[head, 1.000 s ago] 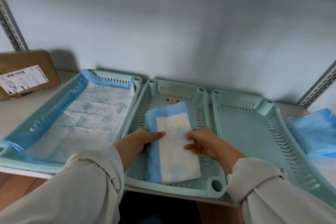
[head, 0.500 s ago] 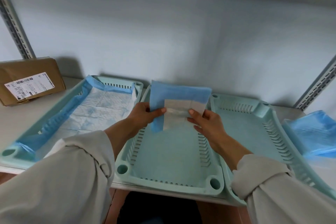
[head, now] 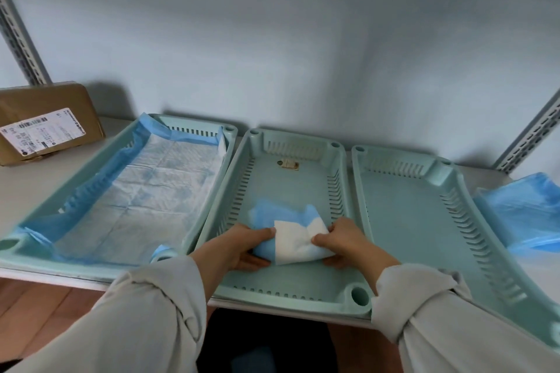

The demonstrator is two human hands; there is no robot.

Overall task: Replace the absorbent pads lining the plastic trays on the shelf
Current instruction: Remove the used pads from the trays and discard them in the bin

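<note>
Three pale green plastic trays stand side by side on the white shelf. The left tray (head: 209, 166) is lined with a spread blue-and-white pad (head: 157, 188). Over the near half of the middle tray (head: 291, 288), my left hand (head: 239, 248) and my right hand (head: 348, 242) both grip a folded blue-and-white absorbent pad (head: 292, 239), one on each side. That tray's floor is otherwise bare apart from a small sticker (head: 288, 164) at its far end. The right tray (head: 406, 221) is unlined.
A brown cardboard box (head: 45, 121) with a white label sits at the far left of the shelf. A heap of blue pads (head: 524, 215) lies right of the right tray. Slotted metal uprights (head: 530, 136) flank the shelf against the wall.
The folded pad lay flat in the middle tray, was lifted up toward the far end, and is now held low over the tray's near half, more crumpled between both hands.
</note>
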